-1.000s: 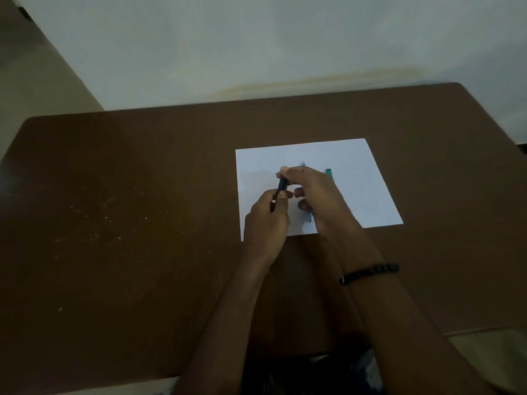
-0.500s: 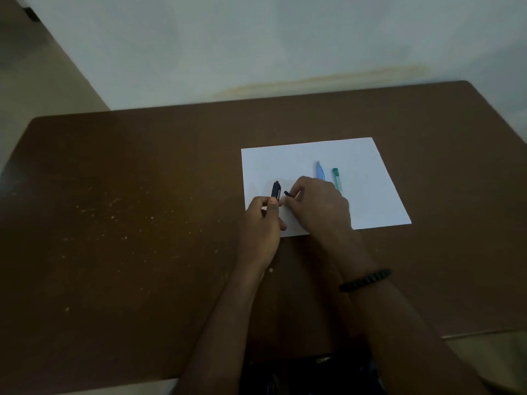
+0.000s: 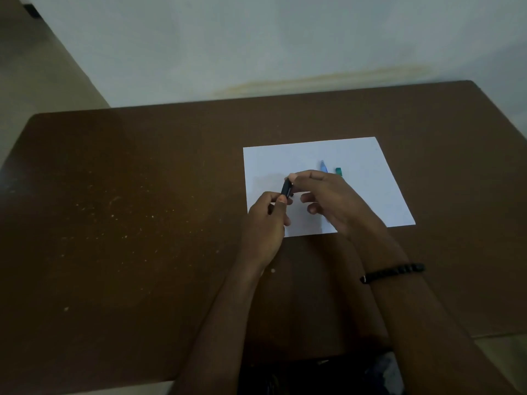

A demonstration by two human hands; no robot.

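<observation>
A white sheet of paper (image 3: 362, 166) lies on the brown table (image 3: 128, 223). Over its near left part both hands meet on a short dark pen (image 3: 286, 189). My left hand (image 3: 266, 223) pinches the pen's lower end between thumb and fingers. My right hand (image 3: 328, 198) pinches its upper end with thumb and forefinger, the other fingers loosely curled. Behind my right hand a light blue pen (image 3: 323, 166) and a green pen (image 3: 338, 171) lie on the paper, mostly hidden by the hand.
A pale wall (image 3: 285, 38) runs along the table's far edge. A black beaded bracelet (image 3: 393, 272) sits on my right wrist. Small pale specks dot the table's left half.
My right hand's fingers came back onto the top of the dark pen, which they had left half a second ago. Both hands stayed over the paper's near left part.
</observation>
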